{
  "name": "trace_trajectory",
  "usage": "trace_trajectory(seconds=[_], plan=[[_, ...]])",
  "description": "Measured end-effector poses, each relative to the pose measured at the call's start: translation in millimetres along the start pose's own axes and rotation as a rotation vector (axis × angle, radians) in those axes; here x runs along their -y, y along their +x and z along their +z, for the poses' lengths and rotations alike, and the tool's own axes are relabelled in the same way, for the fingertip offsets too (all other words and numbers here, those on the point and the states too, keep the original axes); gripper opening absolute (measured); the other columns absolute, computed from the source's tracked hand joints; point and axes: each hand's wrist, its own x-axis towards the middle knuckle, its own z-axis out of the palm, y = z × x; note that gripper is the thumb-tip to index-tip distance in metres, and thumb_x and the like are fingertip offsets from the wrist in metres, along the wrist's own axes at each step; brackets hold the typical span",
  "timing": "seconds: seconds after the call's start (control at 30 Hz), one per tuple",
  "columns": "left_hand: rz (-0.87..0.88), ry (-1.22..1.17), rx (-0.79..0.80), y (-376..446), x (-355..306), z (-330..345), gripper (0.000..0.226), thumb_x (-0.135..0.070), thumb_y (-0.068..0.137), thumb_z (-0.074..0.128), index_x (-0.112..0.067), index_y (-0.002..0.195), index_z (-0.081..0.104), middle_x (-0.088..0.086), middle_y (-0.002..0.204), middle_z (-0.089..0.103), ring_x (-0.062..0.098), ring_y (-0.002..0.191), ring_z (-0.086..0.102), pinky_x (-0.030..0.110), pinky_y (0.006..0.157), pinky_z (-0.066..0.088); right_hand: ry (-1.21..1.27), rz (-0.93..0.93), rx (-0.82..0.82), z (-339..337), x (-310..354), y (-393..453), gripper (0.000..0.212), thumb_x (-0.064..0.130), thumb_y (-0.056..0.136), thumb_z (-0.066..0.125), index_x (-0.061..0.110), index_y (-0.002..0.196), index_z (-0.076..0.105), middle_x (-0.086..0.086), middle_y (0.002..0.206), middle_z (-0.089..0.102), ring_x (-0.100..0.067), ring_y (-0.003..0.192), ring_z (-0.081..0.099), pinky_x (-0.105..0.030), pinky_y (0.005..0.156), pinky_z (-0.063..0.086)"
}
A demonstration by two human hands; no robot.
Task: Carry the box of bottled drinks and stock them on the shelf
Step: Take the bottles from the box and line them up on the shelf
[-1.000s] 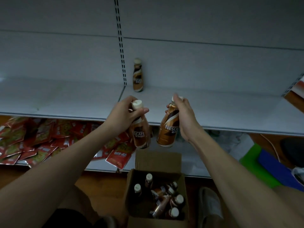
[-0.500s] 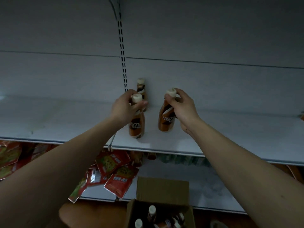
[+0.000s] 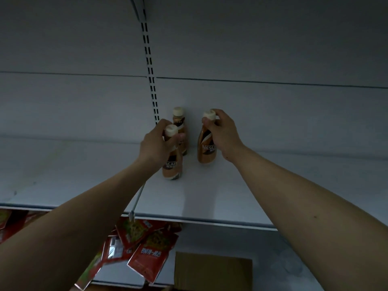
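Note:
Three brown coffee bottles with cream caps are on the white shelf point(image 3: 241, 198). My left hand point(image 3: 156, 144) grips the neck of one bottle point(image 3: 172, 165), which stands on the shelf board in front of the rear bottle point(image 3: 180, 124) at the back panel. My right hand point(image 3: 223, 133) holds the neck and cap of another bottle point(image 3: 206, 149), upright on the shelf to the right of the rear one. Only a flap of the cardboard box point(image 3: 212, 269) shows at the bottom edge; its contents are out of view.
Red snack packets point(image 3: 147, 257) lie and hang on the lower shelf at left. A slotted upright point(image 3: 150, 68) runs up the back panel just left of the bottles. The shelf board stretches bare to the left and right of the bottles.
Both hands have pushed their bottles up over the shelf edge and back toward the rear bottle. The view has tilted up, so the box has dropped almost out of sight.

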Motion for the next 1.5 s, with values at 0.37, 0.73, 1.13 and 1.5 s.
trace_trajectory(seconds=[0.37,0.73,1.13,1.5], plan=[[0.013,-0.029,0.207,0.1,30.1,7.6,0.062,-0.017,0.073,0.078,-0.031,0.115,0.035,-0.014,0.091,0.058,0.017,0.083,0.06,0.022,0.06,0.042,-0.07,-0.031,-0.013,23.5,-27.2,29.6,0.027,0.019,0.095,0.056,0.007,0.119,0.056,-0.013,0.112,0.066,-0.027,0.101,0.063,-0.038,0.09,0.049],[0.004,-0.079,0.168,7.8,32.1,15.8,0.058,-0.017,0.072,0.077,-0.026,0.115,0.039,-0.004,0.098,0.062,0.025,0.09,0.062,0.036,0.075,0.051,-0.107,-0.041,-0.016,25.6,-33.8,41.3,0.026,0.021,0.098,0.052,0.01,0.121,0.052,-0.003,0.099,0.062,-0.019,0.088,0.06,-0.03,0.082,0.048],[-0.058,-0.065,0.244,10.8,23.0,14.2,0.067,-0.018,0.076,0.078,-0.015,0.129,0.037,0.001,0.107,0.057,0.023,0.095,0.056,0.03,0.078,0.041,-0.157,0.06,0.063,20.6,-29.6,28.6,0.041,0.027,0.098,0.052,0.009,0.133,0.04,-0.014,0.122,0.06,-0.022,0.098,0.058,-0.035,0.091,0.049],[-0.329,0.349,0.319,-29.1,-21.6,-22.5,0.055,-0.055,0.079,0.062,-0.012,0.108,0.043,0.004,0.096,0.051,0.025,0.087,0.051,0.031,0.07,0.04,-0.523,0.094,0.082,-4.0,30.2,-39.2,0.036,0.031,0.101,0.041,0.003,0.119,0.054,-0.018,0.121,0.06,-0.033,0.11,0.058,-0.042,0.094,0.047]])
